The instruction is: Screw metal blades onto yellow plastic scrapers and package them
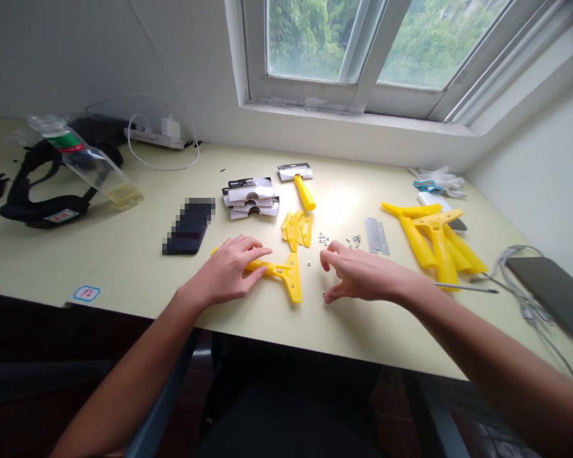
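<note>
Well, my left fingers [258, 252] are curling loosely around the handle of a yellow scraper [293, 278], which is lying on the table [277, 321] in front of me with its wide head pointing to the right. My right fingers [337, 292] are standing wide apart, with the thumb pointing down at a tiny metal bit [323, 293]; I cannot tell if they are touching it. One small nut [309, 263] is sitting alone between the scraper head and my right fingers. More little nuts [323, 240] and some screws [354, 241] are lying loose just past them, and flat metal blades [377, 236] are resting farther right. What is worrying me is how small these parts are: if I am pinching too hard or off to one side, the bit could shoot away and roll off the near edge. If my palm is dropping too low, it could mix up the nuts and screws. A loose left hold could let the scraper spin, and its head could knock the lone nut or the yellow plates [300, 229] near its top. My right arm [463, 337] could also be bumping the thin metal rod [472, 289] beside it.
</note>
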`<state>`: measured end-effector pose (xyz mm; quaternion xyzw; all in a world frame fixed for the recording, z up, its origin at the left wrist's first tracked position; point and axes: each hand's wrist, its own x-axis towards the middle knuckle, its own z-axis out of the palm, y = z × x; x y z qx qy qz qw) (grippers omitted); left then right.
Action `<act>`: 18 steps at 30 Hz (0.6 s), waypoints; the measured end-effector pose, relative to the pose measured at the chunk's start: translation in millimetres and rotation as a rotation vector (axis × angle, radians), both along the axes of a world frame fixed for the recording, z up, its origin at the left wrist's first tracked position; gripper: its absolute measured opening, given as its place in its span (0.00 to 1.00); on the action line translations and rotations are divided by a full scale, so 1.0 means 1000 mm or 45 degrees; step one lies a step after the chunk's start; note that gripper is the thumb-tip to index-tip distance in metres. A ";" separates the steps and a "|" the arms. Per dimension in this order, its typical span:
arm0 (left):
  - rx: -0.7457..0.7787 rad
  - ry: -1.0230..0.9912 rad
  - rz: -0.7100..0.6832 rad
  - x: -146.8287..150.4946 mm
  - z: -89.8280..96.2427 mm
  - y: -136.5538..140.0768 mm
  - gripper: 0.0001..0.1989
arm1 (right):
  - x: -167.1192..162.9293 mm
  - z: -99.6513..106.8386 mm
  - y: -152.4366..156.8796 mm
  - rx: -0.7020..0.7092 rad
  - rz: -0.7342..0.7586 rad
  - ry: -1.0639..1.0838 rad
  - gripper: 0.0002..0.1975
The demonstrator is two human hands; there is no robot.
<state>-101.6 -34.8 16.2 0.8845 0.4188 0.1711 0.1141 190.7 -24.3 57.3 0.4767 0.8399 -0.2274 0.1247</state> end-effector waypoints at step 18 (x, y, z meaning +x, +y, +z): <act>-0.019 0.052 0.018 -0.001 -0.004 0.001 0.17 | -0.026 -0.004 0.040 0.244 -0.154 -0.232 0.30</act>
